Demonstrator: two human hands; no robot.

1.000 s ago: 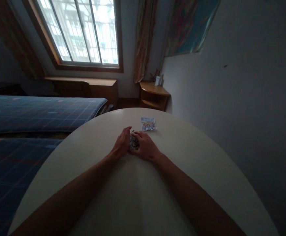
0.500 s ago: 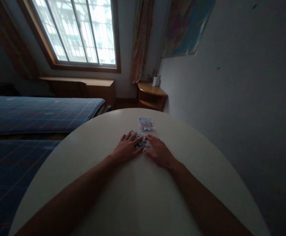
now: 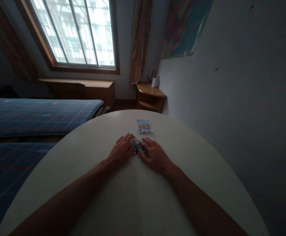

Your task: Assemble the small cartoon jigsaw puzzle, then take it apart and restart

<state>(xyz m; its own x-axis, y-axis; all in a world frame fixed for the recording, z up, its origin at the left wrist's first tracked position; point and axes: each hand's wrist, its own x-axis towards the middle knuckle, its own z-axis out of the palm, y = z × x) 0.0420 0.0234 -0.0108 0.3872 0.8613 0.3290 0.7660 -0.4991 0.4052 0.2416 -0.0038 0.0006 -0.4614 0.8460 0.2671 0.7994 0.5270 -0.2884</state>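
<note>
Small blue, white and dark pieces, like jigsaw puzzle pieces (image 3: 136,148), lie in a loose heap on the white round table (image 3: 135,200). Against the heap's left side rests my left hand (image 3: 121,150), palm down with its fingers stretched out and covering part of it. From the right, my right hand (image 3: 155,154) lies over the heap's edge with its fingers spread. Neither hand grips anything that I can see; what is under the palms is hidden. Just beyond the heap lies a small colourful printed picture sheet or packet (image 3: 144,126).
Left of the table are blue plaid mattresses (image 3: 39,116). A wooden corner shelf (image 3: 151,91) holding small items stands past the far edge, and a long wooden desk (image 3: 98,83) runs under the window (image 3: 76,32). A pale wall (image 3: 231,114) borders the right.
My left hand has slid left off the middle of the heap, its fingers drawn closer together. My right hand has moved slightly over the pieces. More of the heap's middle shows between the hands.
</note>
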